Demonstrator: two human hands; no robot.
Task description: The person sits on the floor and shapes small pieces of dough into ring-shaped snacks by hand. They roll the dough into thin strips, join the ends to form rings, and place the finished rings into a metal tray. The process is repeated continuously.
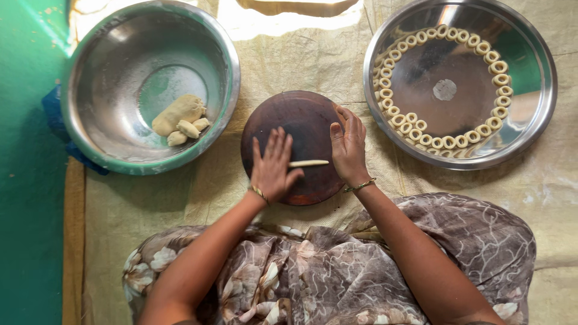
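A round dark wooden board [301, 123] lies on the cloth in front of me. My left hand [274, 165] rests flat on it, fingers spread, its thumb side over the left end of a thin pale rope of dough [309, 163]. My right hand [348, 144] rests flat at the board's right edge, fingers together, its thumb by the rope's right end. Neither hand grips the rope. A steel bowl [90, 78] at the left holds a lump of dough [179, 113] and three small pieces. A steel plate [530, 114] at the right holds several small dough rings [421, 125] lined along its rim.
A beige cloth [180, 192] covers the floor under everything. A green floor strip [30, 180] runs down the left side. My lap, in a brown patterned garment [313, 271], fills the bottom. A blue cloth [51, 111] peeks from under the bowl.
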